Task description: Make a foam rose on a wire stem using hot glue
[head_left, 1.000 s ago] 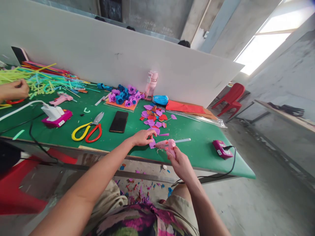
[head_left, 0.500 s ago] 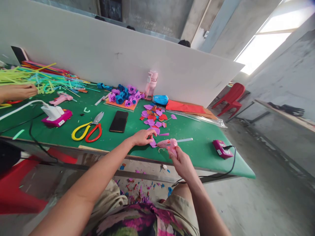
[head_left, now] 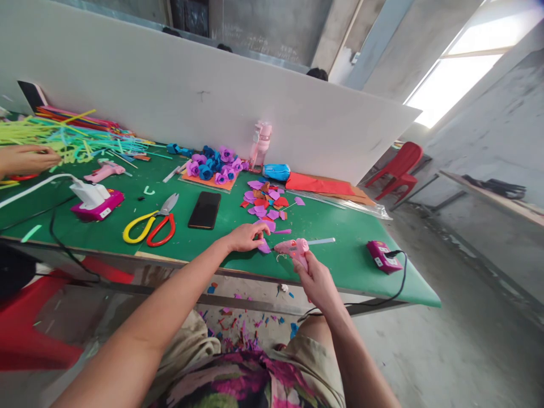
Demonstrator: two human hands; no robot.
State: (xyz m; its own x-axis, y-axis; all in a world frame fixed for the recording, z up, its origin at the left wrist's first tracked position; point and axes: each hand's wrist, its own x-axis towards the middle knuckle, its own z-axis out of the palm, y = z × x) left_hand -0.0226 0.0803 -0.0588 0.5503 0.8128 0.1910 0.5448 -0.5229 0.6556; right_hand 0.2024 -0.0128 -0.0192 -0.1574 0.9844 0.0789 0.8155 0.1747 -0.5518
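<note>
My right hand (head_left: 315,273) is wrapped around the handle of a pink glue gun (head_left: 293,247), whose nozzle points left. A clear glue stick (head_left: 322,241) juts from its back end. Close to the nozzle, my left hand (head_left: 247,236) pinches a purple paper petal (head_left: 264,246) near the table's front edge. A thin purple strip (head_left: 283,232) lies just beyond. Behind my left hand is a loose pile of purple, red and brown petals (head_left: 272,194). Finished-looking purple and blue paper flowers (head_left: 215,164) are heaped farther back.
Scissors-like cutters (head_left: 158,222) and a black phone (head_left: 204,210) lie left of my hands. Purple power sockets (head_left: 385,258) sit at both sides, with cords. A pink bottle (head_left: 260,147) stands by the white partition (head_left: 204,73). Another person's hand (head_left: 32,158) is among colored stems at far left.
The glue gun in my right hand has shifted slightly to the right, its nozzle drawing away from the petal. My left hand stays in place with the petal.
</note>
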